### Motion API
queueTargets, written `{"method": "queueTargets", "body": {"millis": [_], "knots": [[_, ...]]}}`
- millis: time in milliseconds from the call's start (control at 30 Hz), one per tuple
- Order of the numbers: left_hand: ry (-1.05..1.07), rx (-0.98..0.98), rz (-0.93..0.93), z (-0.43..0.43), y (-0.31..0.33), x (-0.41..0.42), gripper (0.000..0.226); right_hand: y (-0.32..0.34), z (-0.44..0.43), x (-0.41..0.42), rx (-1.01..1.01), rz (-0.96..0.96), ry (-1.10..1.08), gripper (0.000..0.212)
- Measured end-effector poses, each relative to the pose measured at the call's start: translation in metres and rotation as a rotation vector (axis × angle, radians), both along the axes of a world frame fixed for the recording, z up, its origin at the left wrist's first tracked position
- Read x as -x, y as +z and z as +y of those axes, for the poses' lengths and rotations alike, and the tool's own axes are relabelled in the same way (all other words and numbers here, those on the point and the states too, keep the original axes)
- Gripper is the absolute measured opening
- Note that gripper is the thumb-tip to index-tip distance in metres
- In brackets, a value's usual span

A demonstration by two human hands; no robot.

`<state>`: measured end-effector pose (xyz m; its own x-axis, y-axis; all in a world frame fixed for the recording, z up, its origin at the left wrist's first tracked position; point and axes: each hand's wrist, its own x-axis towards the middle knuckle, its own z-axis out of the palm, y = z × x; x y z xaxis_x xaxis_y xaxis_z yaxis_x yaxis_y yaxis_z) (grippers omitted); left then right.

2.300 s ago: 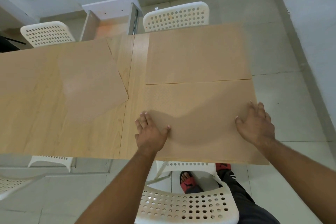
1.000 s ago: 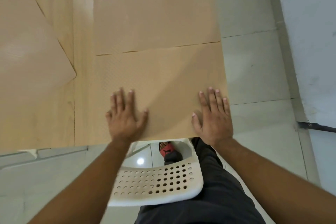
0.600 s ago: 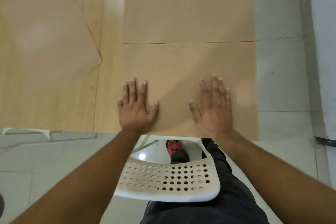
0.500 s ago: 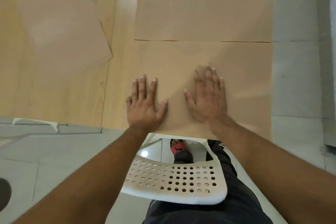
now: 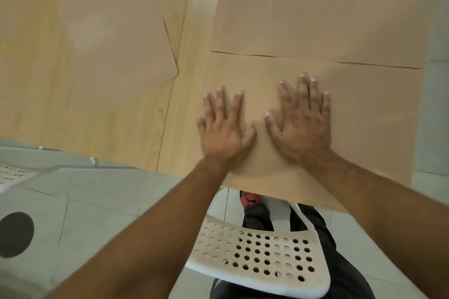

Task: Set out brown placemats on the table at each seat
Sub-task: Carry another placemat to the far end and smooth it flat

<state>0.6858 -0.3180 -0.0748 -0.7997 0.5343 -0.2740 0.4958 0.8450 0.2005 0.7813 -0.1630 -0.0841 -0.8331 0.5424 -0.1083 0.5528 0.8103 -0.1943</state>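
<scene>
A brown placemat (image 5: 371, 124) lies flat at the near right end of the wooden table (image 5: 184, 94). My left hand (image 5: 224, 131) and my right hand (image 5: 303, 126) both rest palm down on it, fingers spread, side by side near its front edge. A second brown placemat (image 5: 315, 7) lies directly beyond it, edge to edge. A third brown placemat (image 5: 109, 22) lies skewed on the left part of the table.
A white perforated chair (image 5: 262, 257) stands between me and the table's front edge, with my legs beside it. Another white chair (image 5: 14, 175) shows at the left edge. Pale tiled floor (image 5: 97, 213) runs below and to the right of the table.
My two hands have slid inward along the near placemat, from wide apart to close together. The view has shifted nearer to the table.
</scene>
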Motion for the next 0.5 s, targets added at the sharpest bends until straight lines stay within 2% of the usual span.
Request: {"method": "queueTargets", "body": {"millis": [133,500], "knots": [[-0.054,-0.017,0.030,0.031,-0.001,0.032,0.077,-0.003,0.000,0.001,0.012,-0.027,-0.001,0.075],[-0.117,0.076,0.044,0.029,0.001,0.033,0.074,-0.001,0.000,0.017,-0.004,-0.003,0.030,0.068]]}}
